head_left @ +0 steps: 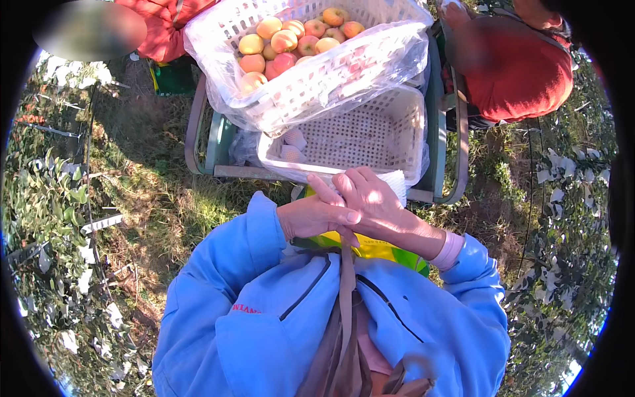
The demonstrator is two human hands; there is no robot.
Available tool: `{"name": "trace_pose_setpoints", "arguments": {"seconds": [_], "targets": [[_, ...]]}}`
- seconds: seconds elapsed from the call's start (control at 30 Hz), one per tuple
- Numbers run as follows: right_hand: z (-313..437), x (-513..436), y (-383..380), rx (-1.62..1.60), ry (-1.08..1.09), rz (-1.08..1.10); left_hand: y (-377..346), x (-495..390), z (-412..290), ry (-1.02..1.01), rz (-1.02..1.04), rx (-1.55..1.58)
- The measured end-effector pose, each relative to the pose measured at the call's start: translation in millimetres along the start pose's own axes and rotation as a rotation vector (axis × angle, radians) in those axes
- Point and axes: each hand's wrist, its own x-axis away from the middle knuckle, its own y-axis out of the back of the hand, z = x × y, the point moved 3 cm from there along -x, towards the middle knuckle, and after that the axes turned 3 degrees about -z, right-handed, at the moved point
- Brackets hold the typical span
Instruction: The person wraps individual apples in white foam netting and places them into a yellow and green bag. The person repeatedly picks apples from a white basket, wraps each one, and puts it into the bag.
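Observation:
My left hand (317, 213) and my right hand (372, 203) meet in front of my chest, the right one partly over the left, with fingers overlapping. White foam netting (398, 184) shows beside and behind my right hand; whether either hand grips it is hidden. Just beyond my hands, a white perforated plastic crate (416, 144) holds a few foam fruit nets (293, 145) at its left end. Farther off, a tilted white crate (317, 82) lined with clear plastic film holds several red-yellow apples (284, 41).
A green metal cart frame (437, 119) with curved side rails carries the crates. People in red stand at the upper left (161, 37) and upper right (521, 69). A yellow-green bag (377, 248) lies below my hands. Leafy branches flank both sides over grassy ground.

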Motion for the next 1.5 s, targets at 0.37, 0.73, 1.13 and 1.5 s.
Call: {"name": "trace_pose_setpoints", "arguments": {"seconds": [0.37,0.73,1.13,1.5], "targets": [[-40,-46,-33,0.071,-0.153,0.235,31,10,-59,-0.022,-0.012,0.418],[-138,-196,11,-0.827,-0.302,0.426,80,20,-71,0.111,0.042,0.172],[-246,-249,-255,0.353,-0.341,0.845,112,23,-71,-0.21,-0.06,-0.34],[-250,-252,-222,-0.044,-0.275,0.717,106,32,-73,-0.129,-0.056,-0.048]]}}
